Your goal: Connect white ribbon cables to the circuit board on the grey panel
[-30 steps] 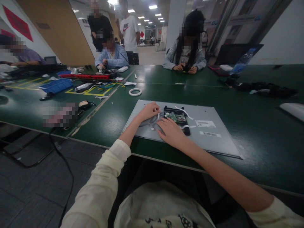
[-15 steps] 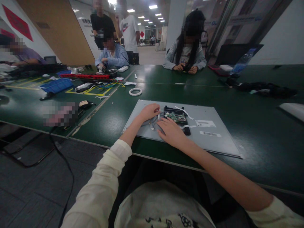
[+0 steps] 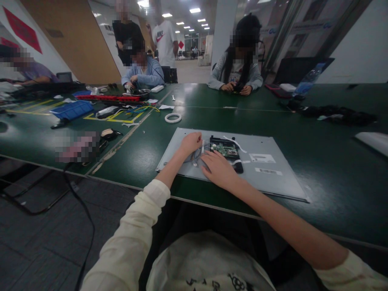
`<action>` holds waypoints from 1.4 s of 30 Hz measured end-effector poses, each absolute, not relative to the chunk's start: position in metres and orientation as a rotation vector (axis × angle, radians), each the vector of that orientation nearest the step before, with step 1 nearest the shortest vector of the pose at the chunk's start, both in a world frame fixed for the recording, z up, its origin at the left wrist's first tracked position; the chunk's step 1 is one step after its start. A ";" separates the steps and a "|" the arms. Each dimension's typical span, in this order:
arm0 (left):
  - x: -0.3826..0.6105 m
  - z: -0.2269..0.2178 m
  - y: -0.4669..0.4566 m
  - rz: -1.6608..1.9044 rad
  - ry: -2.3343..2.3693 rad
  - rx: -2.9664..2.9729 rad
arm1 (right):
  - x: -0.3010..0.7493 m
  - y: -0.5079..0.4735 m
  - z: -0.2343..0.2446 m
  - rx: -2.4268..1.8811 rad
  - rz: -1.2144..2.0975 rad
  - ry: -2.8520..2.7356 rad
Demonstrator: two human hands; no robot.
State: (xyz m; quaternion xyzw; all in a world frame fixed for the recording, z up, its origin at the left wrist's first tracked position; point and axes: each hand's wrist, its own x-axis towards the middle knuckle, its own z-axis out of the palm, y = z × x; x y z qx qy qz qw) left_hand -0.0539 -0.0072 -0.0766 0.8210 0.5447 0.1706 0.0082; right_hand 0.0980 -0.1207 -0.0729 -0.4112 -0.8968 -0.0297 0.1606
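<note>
A flat grey panel (image 3: pixel 285 178) lies on the table with a green circuit board (image 3: pixel 226 150) in a black bracket on it. Left of the board runs a bundle of grey cable (image 3: pixel 194 155) with a short white strip (image 3: pixel 203 146) across it. My left hand (image 3: pixel 191 143) is closed over the cable side, fingertips pinched beside the top of the strip; what is between them is too small to make out. Palm down, my right hand (image 3: pixel 220 167) rests with fingers stretched out over the cable's right end and the bracket's near left corner.
A white tape roll (image 3: pixel 173 118) lies beyond the panel. To the left are a blue bin (image 3: pixel 72 109), loose wires (image 3: pixel 138 109) and a computer mouse (image 3: pixel 109 133). Co-workers sit across the table. A water bottle (image 3: pixel 309 81) stands at the far right.
My left hand has shifted very slightly, its fingers curled a little more tightly by the white strip. My right hand stays in nearly the same place on the cable.
</note>
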 end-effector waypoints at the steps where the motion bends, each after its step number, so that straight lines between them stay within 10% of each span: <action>1: -0.054 -0.077 -0.008 0.531 1.728 2.563 | 0.098 -0.121 -0.073 -1.172 -0.082 -2.561; 21: -0.057 -0.053 -0.029 0.804 2.024 2.464 | 0.097 -0.126 -0.070 -0.814 0.132 -2.742; 42: -0.059 -0.056 -0.031 0.612 1.984 2.474 | 0.170 -0.032 -0.092 -1.676 -0.062 -2.386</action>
